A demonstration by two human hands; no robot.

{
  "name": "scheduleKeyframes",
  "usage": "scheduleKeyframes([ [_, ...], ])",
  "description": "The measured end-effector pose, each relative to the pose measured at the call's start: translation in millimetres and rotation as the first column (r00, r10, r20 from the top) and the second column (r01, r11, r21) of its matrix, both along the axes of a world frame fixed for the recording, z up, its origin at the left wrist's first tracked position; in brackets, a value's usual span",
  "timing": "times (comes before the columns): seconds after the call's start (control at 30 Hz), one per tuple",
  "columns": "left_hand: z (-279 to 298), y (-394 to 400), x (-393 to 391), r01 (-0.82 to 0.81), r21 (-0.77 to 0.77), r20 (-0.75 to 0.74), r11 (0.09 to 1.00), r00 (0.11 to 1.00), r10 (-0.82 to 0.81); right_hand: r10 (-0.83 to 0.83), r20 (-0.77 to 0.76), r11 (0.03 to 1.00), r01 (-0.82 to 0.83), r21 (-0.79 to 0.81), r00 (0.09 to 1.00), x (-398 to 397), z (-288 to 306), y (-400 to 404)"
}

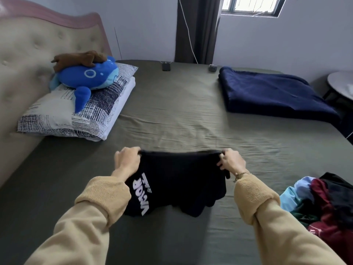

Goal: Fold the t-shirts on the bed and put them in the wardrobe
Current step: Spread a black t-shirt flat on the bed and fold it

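A black t-shirt [177,180] with white lettering hangs stretched between my two hands above the olive-green bed [172,115]. My left hand [127,161] grips its top left corner and my right hand [232,159] grips its top right corner. The shirt's lower part droops and its bottom rests on the sheet. A heap of unfolded t-shirts [324,205] in light blue, maroon, green and black lies on the bed at the right, just beyond my right sleeve. No wardrobe is in view.
A folded navy blanket [273,92] lies at the far right of the bed. Patterned pillows [76,111] with a blue plush toy [87,75] sit by the padded headboard [23,60] on the left. Two small dark devices [166,66] lie at the far edge. A round side table [342,83] stands right.
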State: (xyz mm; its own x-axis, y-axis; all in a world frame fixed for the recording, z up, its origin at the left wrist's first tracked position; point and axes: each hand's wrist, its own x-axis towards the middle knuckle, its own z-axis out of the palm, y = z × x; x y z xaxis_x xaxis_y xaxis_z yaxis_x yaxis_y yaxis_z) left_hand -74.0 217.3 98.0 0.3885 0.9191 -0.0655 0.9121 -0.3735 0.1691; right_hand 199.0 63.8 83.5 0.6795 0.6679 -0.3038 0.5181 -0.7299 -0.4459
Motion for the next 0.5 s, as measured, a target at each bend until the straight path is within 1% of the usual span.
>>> scheduleKeyframes([
  [0.03,5,6,3,-0.043,0.035,0.121,0.998,0.992,0.038,-0.056,0.072,0.991,0.047,0.123,0.996,3,5,3],
  [0.07,11,10,6,-0.079,0.051,0.243,0.996,0.968,0.065,-0.105,0.110,0.967,0.075,0.244,0.988,3,11,6],
  [0.13,28,17,14,-0.076,0.104,0.453,0.992,0.891,0.021,-0.148,0.120,0.891,0.079,0.448,0.982,3,32,13],
  [0.17,37,20,16,-0.059,0.153,0.517,0.987,0.855,-0.029,-0.162,0.118,0.849,0.077,0.522,0.980,2,43,15],
  [0.2,44,21,16,-0.046,0.197,0.564,0.979,0.822,-0.075,-0.177,0.126,0.821,0.076,0.566,0.976,1,53,14],
  [0.27,51,21,12,-0.017,0.222,0.620,0.975,0.774,-0.128,-0.235,0.169,0.822,0.103,0.560,0.957,-2,65,9],
  [0.3,50,18,6,0.011,0.192,0.616,0.981,0.777,-0.129,-0.251,0.197,0.852,0.120,0.510,0.948,-7,66,4],
  [0.33,47,14,-1,0.046,0.139,0.588,0.989,0.800,-0.120,-0.241,0.216,0.900,0.135,0.414,0.946,-11,63,-2],
  [0.37,41,9,-7,0.083,0.076,0.534,0.994,0.839,-0.110,-0.200,0.230,0.951,0.132,0.281,0.952,-13,56,-7],
  [0.4,31,2,-14,0.130,0.012,0.443,0.992,0.888,-0.121,-0.148,0.218,0.986,0.126,0.113,0.965,-15,50,-12],
  [0.43,19,-8,-21,0.187,-0.046,0.305,0.981,0.938,-0.164,-0.092,0.180,0.993,0.105,-0.062,0.979,-17,39,-18],
  [0.47,4,-21,-28,0.240,-0.099,0.162,0.966,0.961,-0.222,-0.029,0.119,0.972,0.056,-0.227,0.992,-23,26,-26],
  [0.5,-12,-34,-36,0.269,-0.153,0.033,0.951,0.963,-0.267,0.033,0.065,0.933,-0.008,-0.359,0.997,-28,11,-33],
])
